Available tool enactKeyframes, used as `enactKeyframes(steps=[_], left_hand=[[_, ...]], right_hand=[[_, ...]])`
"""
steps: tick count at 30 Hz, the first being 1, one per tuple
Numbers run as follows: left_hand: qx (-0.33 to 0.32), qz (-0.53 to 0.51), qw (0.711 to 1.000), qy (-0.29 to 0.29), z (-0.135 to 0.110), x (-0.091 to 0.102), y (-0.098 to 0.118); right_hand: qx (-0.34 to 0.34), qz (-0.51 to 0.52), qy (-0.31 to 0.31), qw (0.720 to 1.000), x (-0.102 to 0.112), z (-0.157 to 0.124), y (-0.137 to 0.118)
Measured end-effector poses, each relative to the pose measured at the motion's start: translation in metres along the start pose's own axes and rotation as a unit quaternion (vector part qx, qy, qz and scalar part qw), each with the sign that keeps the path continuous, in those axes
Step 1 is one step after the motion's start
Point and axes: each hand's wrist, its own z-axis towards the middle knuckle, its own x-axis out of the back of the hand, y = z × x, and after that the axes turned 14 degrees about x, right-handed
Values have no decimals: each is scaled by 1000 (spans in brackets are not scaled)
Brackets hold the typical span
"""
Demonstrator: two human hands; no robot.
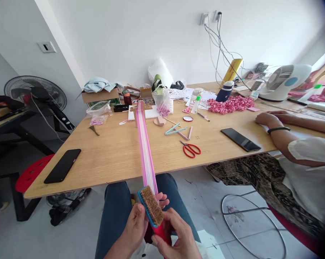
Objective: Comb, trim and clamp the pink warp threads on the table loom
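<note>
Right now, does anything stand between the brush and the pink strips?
Nothing visible does: the brush, held by the left hand and the right hand, meets the near end of the pink strips directly.

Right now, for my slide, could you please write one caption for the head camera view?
Left hand and right hand hold a blue-framed brush against a pink-and-white strip running off a wooden table.
</note>
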Motion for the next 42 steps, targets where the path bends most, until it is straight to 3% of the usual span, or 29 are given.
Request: enactKeyframes(steps=[5, 13, 19, 24, 28, 31, 33, 36, 42], left_hand=[[-6, 16, 1000, 10, -1, 1, 4], [-13, 81, 994, 73, 2, 2, 1], [-21, 159, 981, 106, -1, -1, 1], [-37, 222, 966, 129, -3, -4, 8], [-28, 198, 969, 144, -1, -8, 7], [-14, 172, 974, 144, 1, -10, 6], [-6, 164, 976, 143, 1, -11, 7], [5, 167, 974, 152, 0, -12, 10], [-32, 212, 964, 158, -1, -9, 10]], right_hand=[[-4, 42, -61, 997, 13, 0, -1], [-47, -50, -94, 993, 28, 25, -4], [-83, 95, -189, 974, 36, 56, -18], [-102, 152, -173, 968, 32, 57, -15], [3, 43, -137, 990, 22, 46, -12], [81, -65, -148, 983, 20, 29, -16], [67, -88, -154, 982, 24, 16, -22], [-8, -65, -146, 987, 35, 4, -29], [-41, -3, -151, 988, 29, 17, -20]])
